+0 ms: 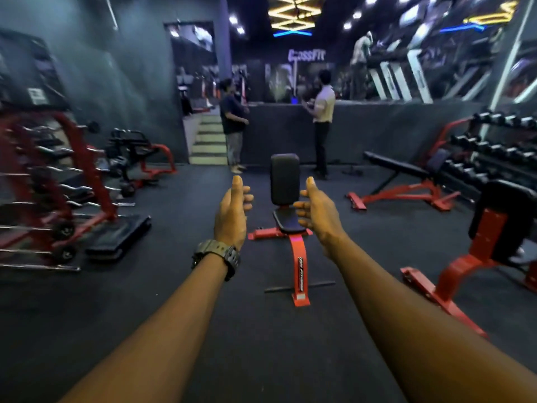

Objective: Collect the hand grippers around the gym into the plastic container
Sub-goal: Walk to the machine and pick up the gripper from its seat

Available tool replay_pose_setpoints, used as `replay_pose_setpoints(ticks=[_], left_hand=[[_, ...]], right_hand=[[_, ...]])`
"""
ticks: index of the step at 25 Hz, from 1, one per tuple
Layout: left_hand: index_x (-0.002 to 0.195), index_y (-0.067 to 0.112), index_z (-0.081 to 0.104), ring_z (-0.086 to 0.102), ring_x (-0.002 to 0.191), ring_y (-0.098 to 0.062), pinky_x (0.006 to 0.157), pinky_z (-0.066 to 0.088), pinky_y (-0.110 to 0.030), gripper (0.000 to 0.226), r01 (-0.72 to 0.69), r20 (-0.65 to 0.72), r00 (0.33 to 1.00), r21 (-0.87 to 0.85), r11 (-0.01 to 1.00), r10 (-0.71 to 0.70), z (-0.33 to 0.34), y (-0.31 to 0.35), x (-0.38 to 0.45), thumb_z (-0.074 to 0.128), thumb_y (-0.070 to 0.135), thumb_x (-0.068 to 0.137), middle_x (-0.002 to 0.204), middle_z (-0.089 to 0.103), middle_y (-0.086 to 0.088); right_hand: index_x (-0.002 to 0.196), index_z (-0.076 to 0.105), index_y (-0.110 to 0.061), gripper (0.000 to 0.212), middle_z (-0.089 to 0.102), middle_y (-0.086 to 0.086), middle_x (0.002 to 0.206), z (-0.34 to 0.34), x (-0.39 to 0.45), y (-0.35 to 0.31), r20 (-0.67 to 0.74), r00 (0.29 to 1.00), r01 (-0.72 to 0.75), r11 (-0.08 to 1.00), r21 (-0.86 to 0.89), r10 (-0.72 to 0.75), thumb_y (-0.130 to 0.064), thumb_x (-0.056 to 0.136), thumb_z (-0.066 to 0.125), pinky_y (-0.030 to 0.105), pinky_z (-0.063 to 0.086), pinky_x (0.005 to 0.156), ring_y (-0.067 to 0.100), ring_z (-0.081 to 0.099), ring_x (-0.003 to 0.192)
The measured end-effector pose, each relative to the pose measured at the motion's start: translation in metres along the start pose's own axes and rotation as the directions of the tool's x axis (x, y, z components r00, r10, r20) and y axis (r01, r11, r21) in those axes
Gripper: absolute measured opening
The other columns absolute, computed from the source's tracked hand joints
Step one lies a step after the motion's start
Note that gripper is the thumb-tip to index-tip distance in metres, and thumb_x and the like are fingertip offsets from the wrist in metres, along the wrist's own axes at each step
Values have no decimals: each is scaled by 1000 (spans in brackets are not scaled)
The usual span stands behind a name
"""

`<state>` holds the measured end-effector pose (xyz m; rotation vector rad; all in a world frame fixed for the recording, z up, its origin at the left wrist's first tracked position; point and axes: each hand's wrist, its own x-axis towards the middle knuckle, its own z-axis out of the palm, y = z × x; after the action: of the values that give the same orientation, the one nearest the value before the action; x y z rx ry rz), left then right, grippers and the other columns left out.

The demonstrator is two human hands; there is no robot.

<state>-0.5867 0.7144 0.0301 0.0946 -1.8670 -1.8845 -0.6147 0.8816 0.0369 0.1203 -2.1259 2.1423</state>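
Nearest, both bare arms stretch forward; the left hand, with a dark watch at its wrist, and the right hand face each other with fingers loosely spread, holding nothing. Just beyond stands a red-framed seat bench on the black floor. Further off are a barbell rack, a dumbbell rack and two people by a counter. No hand gripper or plastic container is visible, so collection looks barely begun

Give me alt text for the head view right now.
Both bare hands, left hand and right hand, reach forward empty and open over a red upright bench on the dark gym floor; no hand gripper or container visible.
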Motion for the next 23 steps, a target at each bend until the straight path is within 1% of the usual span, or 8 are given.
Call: replay_pose_setpoints(ticks=[2, 4, 7, 9, 12, 16, 19, 23], left_hand=[[97, 28, 62, 62, 97, -21, 81, 47, -37, 59, -3, -42, 999, 18, 1000, 4, -24, 7, 5, 30, 75, 78, 107, 67, -4], [96, 29, 62, 61, 96, -20, 79, 44, -35, 58, -26, -97, 995, 30, 999, 29, -50, 22, 12, 30, 75, 79, 107, 66, -4], [98, 28, 62, 61, 96, -20, 84, 46, -38, 56, -79, -183, 979, 51, 996, 87, -93, 48, 22, 30, 72, 86, 110, 66, -4], [100, 26, 63, 61, 95, -20, 84, 46, -39, 61, -98, -237, 965, 78, 992, 114, -121, 63, 23, 30, 74, 82, 108, 67, -3], [99, 25, 64, 61, 93, -21, 80, 44, -37, 71, -121, -332, 931, 116, 986, 153, -166, 81, 20, 29, 81, 72, 106, 68, -4], [109, 21, 64, 64, 100, -23, 85, 48, -39, 87, -119, -417, 893, 141, 983, 168, -204, 93, 13, 27, 87, 67, 112, 68, -6], [113, 20, 64, 65, 104, -24, 84, 49, -39, 83, -105, -439, 881, 176, 979, 174, -209, 93, 11, 24, 82, 75, 110, 69, -4], [119, 17, 62, 64, 106, -25, 83, 49, -39, 84, -100, -422, 889, 194, 976, 176, -202, 91, 10, 22, 78, 76, 114, 68, -5]], right_hand=[[121, 61, -5, 60, 66, 15, 95, 23, -1, -6, 40, 999, -13, 1000, 15, 12, -57, 99, 40, 49, 53, 87, 29, 60, 86], [119, 62, -7, 58, 67, 24, 99, 49, 1, -19, 86, 996, -5, 999, 50, 0, -57, 99, 41, 55, 52, 93, 40, 62, 90], [110, 62, -16, 51, 68, 11, 99, 95, 7, -43, 184, 981, 40, 995, 87, -56, -61, 98, 40, 46, 54, 85, 27, 63, 92], [115, 62, -15, 57, 68, 10, 100, 129, 8, -54, 243, 966, 72, 993, 92, -93, -63, 97, 37, 43, 55, 85, 23, 63, 91], [116, 62, -14, 61, 67, 9, 97, 176, 0, -64, 354, 930, 58, 990, 130, -101, -66, 95, 39, 39, 52, 76, 20, 60, 85], [120, 59, -16, 58, 66, 9, 104, 204, -5, -68, 426, 896, 75, 988, 136, -127, -63, 98, 34, 42, 54, 85, 21, 61, 91], [122, 59, -17, 60, 68, 6, 109, 208, -6, -67, 430, 893, 90, 988, 122, -135, -64, 98, 32, 43, 55, 90, 23, 65, 101], [125, 59, -17, 63, 67, 6, 110, 205, -11, -65, 440, 888, 100, 990, 101, -134, -66, 97, 30, 41, 55, 90, 22, 65, 103]])
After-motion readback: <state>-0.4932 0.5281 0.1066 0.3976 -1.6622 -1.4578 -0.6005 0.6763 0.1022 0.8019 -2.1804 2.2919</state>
